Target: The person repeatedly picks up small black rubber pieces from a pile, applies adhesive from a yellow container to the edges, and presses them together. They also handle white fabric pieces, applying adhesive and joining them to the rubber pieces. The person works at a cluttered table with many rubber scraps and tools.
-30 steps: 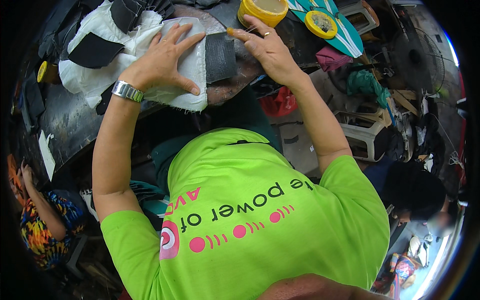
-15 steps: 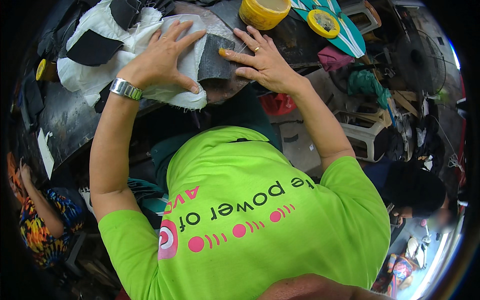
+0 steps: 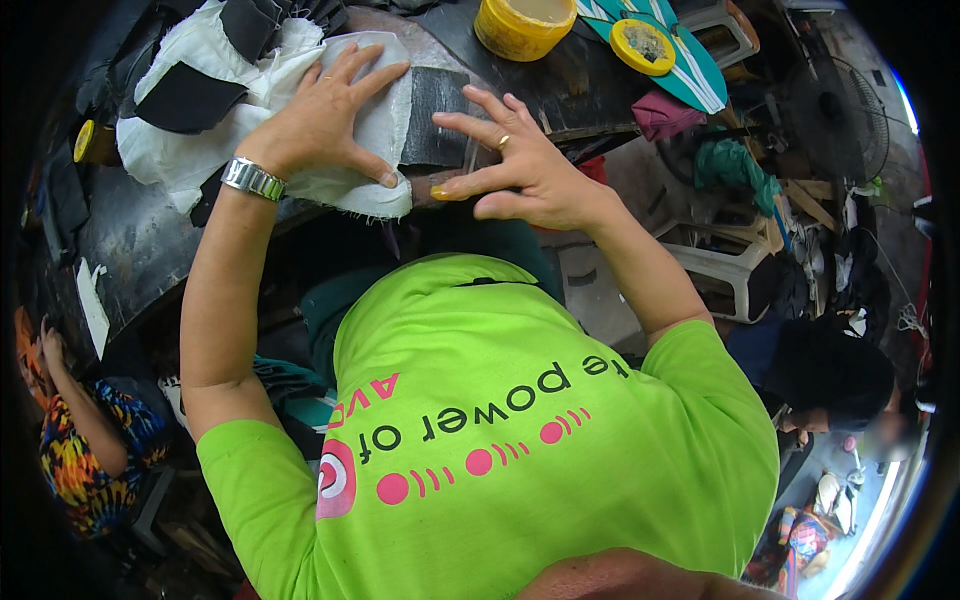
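My left hand (image 3: 335, 115) lies spread over a white cloth (image 3: 393, 125) with a frayed edge, pressing it to the bench. Beside the cloth, partly under its edge, is a dark grey sheet piece (image 3: 435, 118). My right hand (image 3: 520, 165) hovers at that piece's right and near side, fingers apart and holding nothing. Yellow-orange paste coats the tip of its index finger. Several black pieces (image 3: 190, 98) rest on the crumpled white cloth at the left. Beyond my right hand stands a yellow tub (image 3: 525, 25) of pale paste.
A yellow lid (image 3: 642, 47) with dried residue sits on green sheets with white strips (image 3: 695, 75). A small yellow container (image 3: 95, 142) is at the bench's left. White plastic stools (image 3: 720, 265) and a fan (image 3: 835, 115) stand right. Other people sit at far left and right.
My right hand has come off the dark grey piece and moved nearer to me, its fingers lifting and spreading. My left hand stays in place on the cloth.
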